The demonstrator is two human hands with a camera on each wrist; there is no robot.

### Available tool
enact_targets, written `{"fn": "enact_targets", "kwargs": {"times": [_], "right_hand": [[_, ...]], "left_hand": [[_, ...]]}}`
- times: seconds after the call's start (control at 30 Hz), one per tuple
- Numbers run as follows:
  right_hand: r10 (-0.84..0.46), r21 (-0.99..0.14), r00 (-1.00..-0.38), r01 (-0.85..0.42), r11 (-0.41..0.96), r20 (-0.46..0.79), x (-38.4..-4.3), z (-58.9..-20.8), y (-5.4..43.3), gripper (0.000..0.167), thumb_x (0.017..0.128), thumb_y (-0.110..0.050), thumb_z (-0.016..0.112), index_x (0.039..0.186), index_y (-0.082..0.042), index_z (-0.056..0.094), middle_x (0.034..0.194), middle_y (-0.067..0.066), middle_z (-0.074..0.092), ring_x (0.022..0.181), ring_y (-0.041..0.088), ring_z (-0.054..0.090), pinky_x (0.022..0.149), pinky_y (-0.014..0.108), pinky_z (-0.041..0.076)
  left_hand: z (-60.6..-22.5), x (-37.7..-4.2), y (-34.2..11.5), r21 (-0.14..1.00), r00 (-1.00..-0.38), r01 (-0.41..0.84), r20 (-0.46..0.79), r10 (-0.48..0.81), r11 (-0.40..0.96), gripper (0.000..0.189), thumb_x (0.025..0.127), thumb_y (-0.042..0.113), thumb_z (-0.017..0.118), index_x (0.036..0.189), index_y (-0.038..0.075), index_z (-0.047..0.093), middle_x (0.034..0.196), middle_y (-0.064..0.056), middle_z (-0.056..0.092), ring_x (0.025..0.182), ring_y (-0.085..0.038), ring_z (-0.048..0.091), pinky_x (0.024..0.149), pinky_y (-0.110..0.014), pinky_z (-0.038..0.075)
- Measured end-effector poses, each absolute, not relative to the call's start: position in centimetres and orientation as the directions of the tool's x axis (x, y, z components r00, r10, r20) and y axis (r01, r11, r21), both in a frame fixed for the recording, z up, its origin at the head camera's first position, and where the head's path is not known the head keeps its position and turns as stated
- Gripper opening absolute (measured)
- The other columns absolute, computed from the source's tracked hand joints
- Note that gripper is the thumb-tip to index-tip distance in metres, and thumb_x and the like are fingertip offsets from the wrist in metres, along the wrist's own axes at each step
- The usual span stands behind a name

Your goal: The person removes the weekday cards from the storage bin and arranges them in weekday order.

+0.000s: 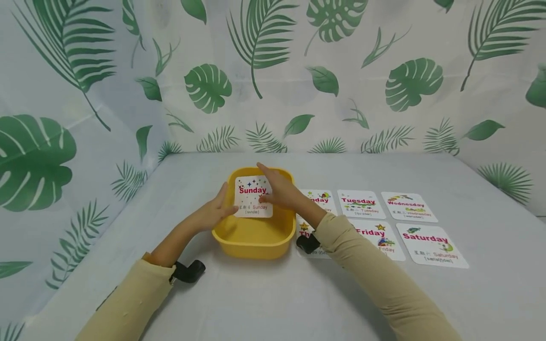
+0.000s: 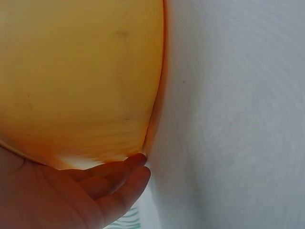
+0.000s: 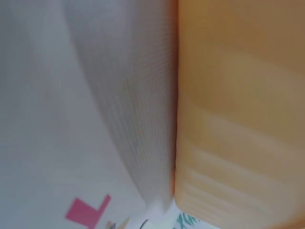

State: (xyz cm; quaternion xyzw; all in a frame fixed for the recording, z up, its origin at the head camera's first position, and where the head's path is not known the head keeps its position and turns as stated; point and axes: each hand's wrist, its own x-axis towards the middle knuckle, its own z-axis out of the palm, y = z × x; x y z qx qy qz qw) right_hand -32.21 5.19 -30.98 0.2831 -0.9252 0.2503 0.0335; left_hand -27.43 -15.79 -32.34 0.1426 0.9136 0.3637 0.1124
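Observation:
A square white card (image 1: 253,210) printed "Sunday" with small stars stands tilted toward me in a yellow plastic basin (image 1: 256,250). My right hand (image 1: 281,189) reaches over the basin's right rim and holds the card by its right side. Its thumb lies on the card's front; a finger extends past the top corner, the others are hidden. With my left hand (image 1: 209,214) I grip the basin's left side. The thumb is inside, its tip by the card's left edge. In the left wrist view the fingers (image 2: 126,191) lie along the outer wall. The right wrist view shows no fingers.
Right of the basin, more weekday cards lie in two rows, among them a Tuesday card (image 1: 360,212), a Wednesday card (image 1: 408,212) and a Saturday card (image 1: 431,258). My right forearm covers part of the Friday card (image 1: 373,226). A leaf-patterned curtain (image 1: 290,104) borders the white table.

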Motion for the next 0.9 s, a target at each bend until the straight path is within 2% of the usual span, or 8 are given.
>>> {"fn": "enact_targets", "kwargs": {"times": [0.2,0.27,0.33,0.4,0.5,0.57,0.77,0.9], "right_hand": [[-0.515,-0.421,-0.835,-0.544,0.726,0.191,-32.09,-31.11,5.11,0.077,0.084,-0.019,0.065,0.146,-0.014,0.021,0.146,0.009,0.034,0.132,0.025,0.037,0.109,0.04,0.028],[-0.512,-0.394,-0.838,-0.543,0.741,0.189,-32.0,-31.11,5.07,0.073,0.086,-0.018,0.062,0.146,-0.016,0.02,0.142,0.013,0.039,0.125,0.027,0.044,0.106,0.041,0.033],[-0.508,-0.36,-0.84,-0.541,0.76,0.189,-31.95,-31.1,4.98,0.069,0.089,-0.016,0.058,0.147,-0.018,0.02,0.135,0.017,0.044,0.111,0.028,0.053,0.098,0.04,0.042],[-0.497,-0.321,-0.848,-0.53,0.785,0.185,-31.93,-31.11,4.86,0.066,0.092,-0.014,0.053,0.147,-0.021,0.018,0.127,0.02,0.046,0.091,0.027,0.057,0.083,0.036,0.05],[-0.472,-0.292,-0.866,-0.501,0.815,0.168,-32.01,-31.1,4.6,0.064,0.093,-0.01,0.049,0.147,-0.025,0.017,0.12,0.02,0.044,0.067,0.021,0.052,0.061,0.027,0.049],[-0.453,-0.279,-0.878,-0.478,0.833,0.152,-32.06,-31.12,4.47,0.065,0.093,-0.008,0.047,0.147,-0.027,0.016,0.12,0.02,0.041,0.06,0.019,0.049,0.054,0.023,0.046],[-0.453,-0.278,-0.874,-0.485,0.829,0.175,-32.11,-31.18,4.59,0.065,0.092,-0.004,0.046,0.146,-0.029,0.019,0.117,0.02,0.038,0.053,0.016,0.045,0.049,0.02,0.043],[-0.457,-0.319,-0.862,-0.506,0.801,0.219,-31.98,-31.07,4.89,0.06,0.093,-0.005,0.045,0.145,-0.027,0.024,0.111,0.017,0.041,0.057,0.017,0.043,0.053,0.021,0.043]], "left_hand": [[-32.47,-27.39,-15.87,0.7,-0.93,0.194,-0.093,0.356,0.687,0.08,0.095,0.031,0.041,0.143,0.002,-0.017,0.152,-0.017,-0.009,0.14,-0.034,0.004,0.112,-0.049,0.01],[-32.46,-27.37,-15.9,0.703,-0.929,0.197,-0.088,0.359,0.683,0.08,0.095,0.031,0.041,0.143,0.002,-0.017,0.152,-0.017,-0.009,0.14,-0.034,0.004,0.112,-0.049,0.01],[-32.43,-27.38,-15.93,0.705,-0.929,0.198,-0.087,0.36,0.681,0.079,0.096,0.03,0.04,0.143,0.002,-0.017,0.152,-0.017,-0.01,0.14,-0.034,0.004,0.112,-0.049,0.009],[-32.39,-27.4,-15.96,0.705,-0.929,0.199,-0.086,0.36,0.681,0.079,0.096,0.03,0.04,0.143,0.002,-0.017,0.152,-0.017,-0.01,0.141,-0.034,0.003,0.112,-0.048,0.009],[-32.37,-27.45,-15.99,0.705,-0.929,0.198,-0.087,0.36,0.681,0.079,0.096,0.03,0.04,0.143,0.002,-0.017,0.152,-0.017,-0.011,0.141,-0.033,0.001,0.112,-0.048,0.007],[-32.39,-27.48,-16.0,0.707,-0.929,0.195,-0.091,0.36,0.68,0.079,0.096,0.03,0.04,0.143,0.002,-0.017,0.152,-0.017,-0.012,0.141,-0.033,0.001,0.112,-0.048,0.007],[-32.4,-27.53,-15.98,0.711,-0.927,0.192,-0.094,0.362,0.676,0.079,0.096,0.03,0.04,0.143,0.002,-0.016,0.152,-0.017,-0.011,0.141,-0.033,0.001,0.112,-0.048,0.007],[-32.3,-27.51,-15.91,0.714,-0.93,0.184,-0.096,0.355,0.675,0.079,0.096,0.03,0.04,0.143,0.002,-0.016,0.152,-0.016,-0.011,0.141,-0.033,0.001,0.113,-0.048,0.007]]}}
